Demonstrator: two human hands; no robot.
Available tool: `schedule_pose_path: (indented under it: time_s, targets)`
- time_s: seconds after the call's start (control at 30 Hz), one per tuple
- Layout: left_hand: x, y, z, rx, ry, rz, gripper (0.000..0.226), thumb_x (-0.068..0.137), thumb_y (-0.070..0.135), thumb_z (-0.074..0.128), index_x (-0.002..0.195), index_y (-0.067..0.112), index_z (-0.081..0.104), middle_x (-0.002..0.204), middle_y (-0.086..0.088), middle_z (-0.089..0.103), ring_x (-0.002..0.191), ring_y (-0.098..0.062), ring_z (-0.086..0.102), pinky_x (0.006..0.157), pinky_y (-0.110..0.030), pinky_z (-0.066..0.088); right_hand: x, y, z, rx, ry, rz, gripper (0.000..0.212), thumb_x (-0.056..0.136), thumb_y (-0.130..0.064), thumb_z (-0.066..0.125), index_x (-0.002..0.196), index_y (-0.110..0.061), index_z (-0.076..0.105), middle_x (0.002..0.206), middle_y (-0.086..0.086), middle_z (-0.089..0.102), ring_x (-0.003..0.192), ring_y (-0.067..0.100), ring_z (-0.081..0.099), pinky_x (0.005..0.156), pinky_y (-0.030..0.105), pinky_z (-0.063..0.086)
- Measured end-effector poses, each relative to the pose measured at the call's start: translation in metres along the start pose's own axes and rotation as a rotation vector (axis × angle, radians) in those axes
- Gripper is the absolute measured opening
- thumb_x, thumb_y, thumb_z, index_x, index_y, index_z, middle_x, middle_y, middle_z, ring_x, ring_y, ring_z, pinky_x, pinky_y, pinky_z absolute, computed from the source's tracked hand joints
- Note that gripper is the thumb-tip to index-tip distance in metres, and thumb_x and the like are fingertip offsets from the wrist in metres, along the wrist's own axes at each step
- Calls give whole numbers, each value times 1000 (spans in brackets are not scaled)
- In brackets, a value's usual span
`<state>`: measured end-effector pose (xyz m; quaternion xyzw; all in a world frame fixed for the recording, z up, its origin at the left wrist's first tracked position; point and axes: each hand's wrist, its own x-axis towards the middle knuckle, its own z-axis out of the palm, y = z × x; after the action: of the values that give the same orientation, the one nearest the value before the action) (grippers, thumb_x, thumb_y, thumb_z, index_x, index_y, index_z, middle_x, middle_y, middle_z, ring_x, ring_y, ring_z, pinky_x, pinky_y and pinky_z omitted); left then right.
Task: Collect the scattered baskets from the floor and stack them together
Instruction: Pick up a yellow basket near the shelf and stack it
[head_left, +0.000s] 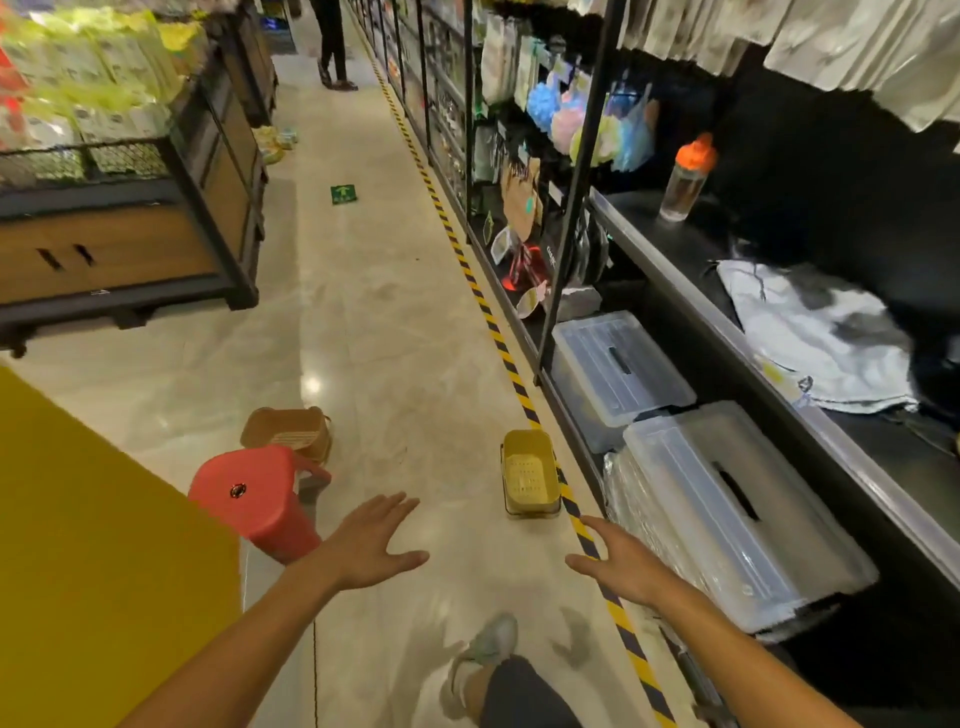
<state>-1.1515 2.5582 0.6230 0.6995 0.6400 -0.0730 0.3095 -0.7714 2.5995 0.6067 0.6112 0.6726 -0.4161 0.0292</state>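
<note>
A small yellow basket (530, 474) stands upright on the shop floor beside the striped floor tape. A brown basket (287, 431) lies on the floor farther left, partly behind a red stool. Both of my hands are stretched out in front of me with fingers spread and nothing in them. My left hand (371, 545) hovers right of the stool, below and between the two baskets. My right hand (621, 564) is over the striped tape, a short way in front of the yellow basket. Neither hand touches a basket.
A red plastic stool (254, 499) stands at the left by a yellow panel (93, 545). Clear lidded storage bins (727, 509) sit under black shelving on the right. A wooden display stand (130, 234) is at far left. A person (332, 47) stands down the aisle. My shoe (483, 654) is below.
</note>
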Motion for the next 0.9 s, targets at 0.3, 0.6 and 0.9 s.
schedule_pose_path:
  time_s: [0.3, 0.6, 0.9]
  targets:
    - [187, -1, -99, 149, -130, 45, 89, 94, 71, 46, 163, 30, 8, 171, 3, 3, 158, -20, 3, 127, -38, 6, 131, 1, -69, 134, 36, 163, 79, 94, -48, 67, 158, -21, 29, 162, 4, 34, 147, 21, 36, 116, 31, 30]
    - [358, 25, -162, 365, -319, 250, 89, 97, 61, 53, 164, 24, 9, 171, -2, 8, 157, -22, 11, 126, -34, 14, 170, 17, -85, 452, 219, 404, 85, 93, -45, 70, 160, -18, 25, 165, 1, 29, 149, 19, 33, 113, 25, 29]
    - [533, 28, -212, 520, -423, 568, 89, 95, 52, 62, 163, 21, 14, 169, -3, 18, 154, -21, 20, 124, -31, 20, 232, -30, -41, 624, 328, 813, 96, 89, -54, 70, 162, -20, 18, 166, 3, 27, 149, 26, 35, 116, 36, 35]
